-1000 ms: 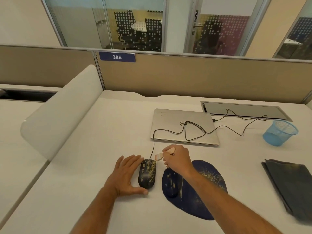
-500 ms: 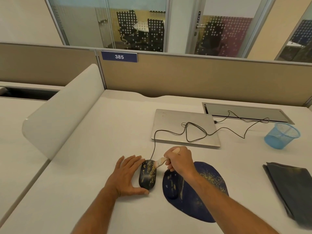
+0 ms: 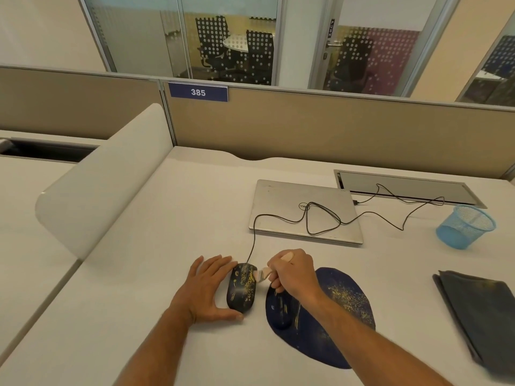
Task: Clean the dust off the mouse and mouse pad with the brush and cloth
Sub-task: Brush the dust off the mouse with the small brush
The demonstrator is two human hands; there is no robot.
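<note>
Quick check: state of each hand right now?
Left hand: open, fingers straight, steadying the mouse.
Right hand: closed, holding the brush.

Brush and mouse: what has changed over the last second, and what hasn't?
The right hand brought the brush down from beyond the mouse onto its upper right side, where the bristles now touch the yellow dust. The left hand stayed braced against the mouse's left side. Mouse, mouse pad and cloth have not shifted.
</note>
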